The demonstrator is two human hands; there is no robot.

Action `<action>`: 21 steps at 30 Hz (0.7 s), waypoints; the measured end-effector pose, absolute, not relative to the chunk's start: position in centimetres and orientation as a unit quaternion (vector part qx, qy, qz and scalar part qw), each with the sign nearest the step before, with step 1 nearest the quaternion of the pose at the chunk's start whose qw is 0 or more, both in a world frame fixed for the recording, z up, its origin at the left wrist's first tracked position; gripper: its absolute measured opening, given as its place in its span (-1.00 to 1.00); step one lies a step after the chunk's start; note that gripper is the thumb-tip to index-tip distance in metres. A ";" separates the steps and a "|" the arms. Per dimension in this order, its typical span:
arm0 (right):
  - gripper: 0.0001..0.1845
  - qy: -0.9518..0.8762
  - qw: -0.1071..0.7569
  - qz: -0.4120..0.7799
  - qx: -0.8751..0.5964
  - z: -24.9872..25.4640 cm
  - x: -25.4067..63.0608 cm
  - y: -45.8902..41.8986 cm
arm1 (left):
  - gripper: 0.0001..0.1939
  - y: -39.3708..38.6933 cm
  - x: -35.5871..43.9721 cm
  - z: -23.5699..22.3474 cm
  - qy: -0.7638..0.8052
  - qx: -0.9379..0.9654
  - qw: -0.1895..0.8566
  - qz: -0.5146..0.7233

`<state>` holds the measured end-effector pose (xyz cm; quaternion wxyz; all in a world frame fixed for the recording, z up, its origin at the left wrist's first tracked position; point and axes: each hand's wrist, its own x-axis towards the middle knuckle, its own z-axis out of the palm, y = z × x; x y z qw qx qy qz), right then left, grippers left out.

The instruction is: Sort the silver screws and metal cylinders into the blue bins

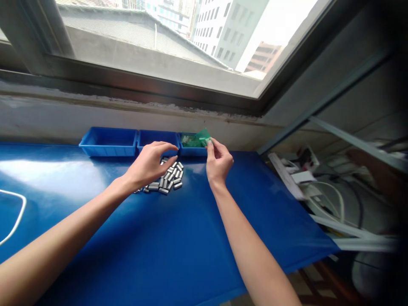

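Observation:
My right hand pinches the edge of a green plastic bag at the right-hand blue bin. Part of the bag lies inside that bin, with small things in it that I cannot make out. Over a pile of short metal pieces, silver with dark stripes, hovers my left hand. Its thumb and fingers are apart, with nothing between them. The hand hides the pile's left part.
A middle blue bin and a left blue bin stand in the same row against the wall below the window. A white cable lies on the blue tabletop at far left. Right of the table are a metal frame and loose cables.

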<state>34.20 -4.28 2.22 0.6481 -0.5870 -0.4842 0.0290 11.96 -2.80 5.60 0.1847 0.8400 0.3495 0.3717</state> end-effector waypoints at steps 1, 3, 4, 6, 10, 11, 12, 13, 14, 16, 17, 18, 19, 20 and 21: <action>-0.61 -0.503 0.624 -0.030 -0.597 2.1 34.8 -4.2 | -0.71 -2.7 12.3 5.6 0.344 0.850 0.166 0.363; -0.61 -0.545 0.555 -0.103 -0.620 1.6 35.8 -4.0 | -0.70 -2.5 12.9 5.5 0.335 0.864 0.140 0.349; -0.61 -0.566 0.514 -0.116 -0.634 1.3 36.0 -3.9 | -0.70 -2.4 13.2 5.4 0.332 0.869 0.130 0.343; -0.60 -0.599 0.436 -0.115 -0.661 0.7 36.1 -3.9 | -0.69 -2.3 13.6 5.2 0.333 0.877 0.112 0.329; -0.49 -0.624 0.348 -0.123 -0.688 0.5 35.3 -4.0 | -0.66 -2.2 13.8 4.7 0.340 0.888 0.095 0.294; -0.47 -0.630 0.334 -0.132 -0.689 0.7 35.0 -4.0 | -0.65 -2.1 13.7 4.6 0.340 0.891 0.092 0.288; -0.44 -0.638 0.320 -0.138 -0.686 0.9 34.6 -4.0 | -0.64 -2.0 13.6 4.5 0.339 0.893 0.089 0.284; -0.43 -0.650 0.305 -0.139 -0.682 1.1 34.4 -3.9 | -0.64 -1.9 13.5 4.4 0.337 0.895 0.087 0.280; -0.42 -0.664 0.291 -0.136 -0.675 1.3 34.1 -3.8 | -0.63 -1.8 13.4 4.3 0.334 0.896 0.086 0.278; -0.42 -0.689 0.268 -0.122 -0.662 1.5 33.6 -3.5 | -0.63 -1.7 13.1 4.3 0.329 0.900 0.087 0.274; -0.43 -0.699 0.259 -0.115 -0.657 1.6 33.5 -3.2 | -0.63 -1.6 13.1 4.3 0.327 0.901 0.089 0.272; -0.43 -0.706 0.251 -0.108 -0.653 1.7 33.3 -3.0 | -0.63 -1.6 13.0 4.4 0.325 0.902 0.092 0.271; -0.43 -0.712 0.244 -0.103 -0.650 1.8 33.2 -2.7 | -0.64 -1.6 13.0 4.4 0.323 0.902 0.095 0.270; -0.44 -0.715 0.237 -0.098 -0.650 1.9 33.0 -2.4 | -0.65 -1.6 13.0 4.4 0.321 0.902 0.097 0.271; -0.45 -0.716 0.229 -0.095 -0.653 2.1 32.9 -2.2 | -0.66 -1.7 13.0 4.5 0.319 0.903 0.098 0.272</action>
